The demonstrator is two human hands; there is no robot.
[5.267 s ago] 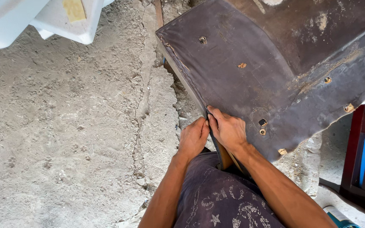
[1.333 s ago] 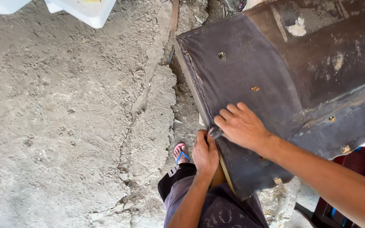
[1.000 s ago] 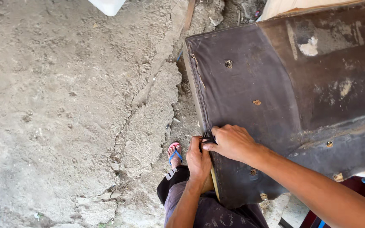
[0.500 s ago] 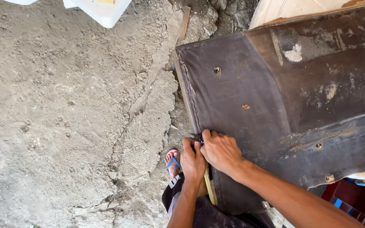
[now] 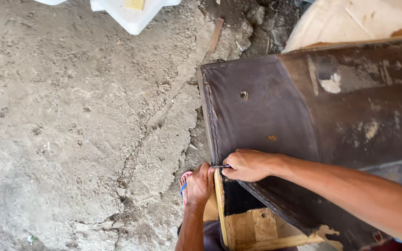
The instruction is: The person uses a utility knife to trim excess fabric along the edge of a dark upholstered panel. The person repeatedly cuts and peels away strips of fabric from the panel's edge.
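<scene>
Mid-strip: right hand (image 5: 250, 165) pinches the dark cover (image 5: 261, 116) at its near-left edge, left hand (image 5: 200, 183) grips the wooden frame (image 5: 220, 204). A slim tool (image 5: 219, 166) sits between them; next probably needs steady prying along that edge.

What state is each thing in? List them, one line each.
Dark cover: stretched over the frame, peeled back at the near corner.
Wooden frame: bared at the near corner.
Slim tool: held at the cover's edge.
Left hand: gripping the frame's edge.
Right hand: closed on the tool.
Concrete floor: cracked.
White container: resting on the floor, cut off by the picture's top edge.
</scene>
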